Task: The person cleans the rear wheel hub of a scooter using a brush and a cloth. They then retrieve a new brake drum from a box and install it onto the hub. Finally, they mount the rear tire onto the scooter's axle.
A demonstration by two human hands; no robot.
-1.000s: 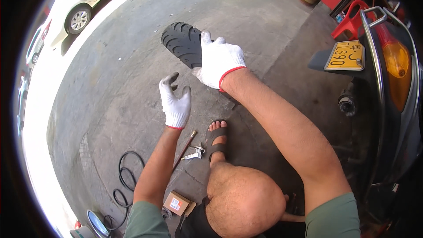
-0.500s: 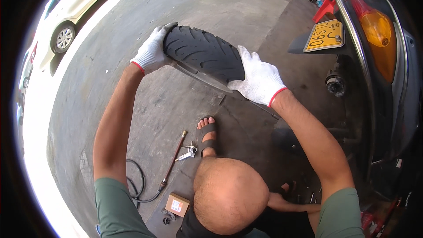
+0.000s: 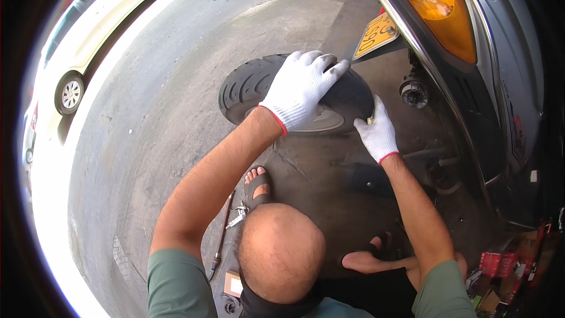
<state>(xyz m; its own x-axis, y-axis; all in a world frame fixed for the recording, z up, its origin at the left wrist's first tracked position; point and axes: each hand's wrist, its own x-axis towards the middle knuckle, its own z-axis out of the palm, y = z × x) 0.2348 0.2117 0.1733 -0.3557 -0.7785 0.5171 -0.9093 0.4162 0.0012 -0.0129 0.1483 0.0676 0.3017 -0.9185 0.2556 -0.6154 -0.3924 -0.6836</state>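
Observation:
A black motorcycle tyre [image 3: 241,85] with a grooved tread is tilted in front of me, and part of its pale wheel rim [image 3: 329,121] shows. My left hand [image 3: 303,85], in a white knitted glove with a red cuff, lies across the top of the tyre with its fingers curled over the tread. At the tyre's right edge, my right hand [image 3: 376,129], gloved the same way, grips the side between thumb and fingers. A small yellowish spot shows at its fingertips; I cannot make out what it is. The tyre's underside is hidden.
A scooter [image 3: 471,82] with an orange tail light stands close on the right, its yellow plate [image 3: 376,36] jutting toward the tyre. An air gun [image 3: 238,217] with a hose lies beside my sandalled foot [image 3: 257,184]. Small boxes [image 3: 497,264] lie lower right; a white car [image 3: 97,15] stands far left.
My left hand has shifted from the tyre's left side to its top. My right hand has moved lower along the right edge. The tyre has turned, showing more of its side; the view has swung right.

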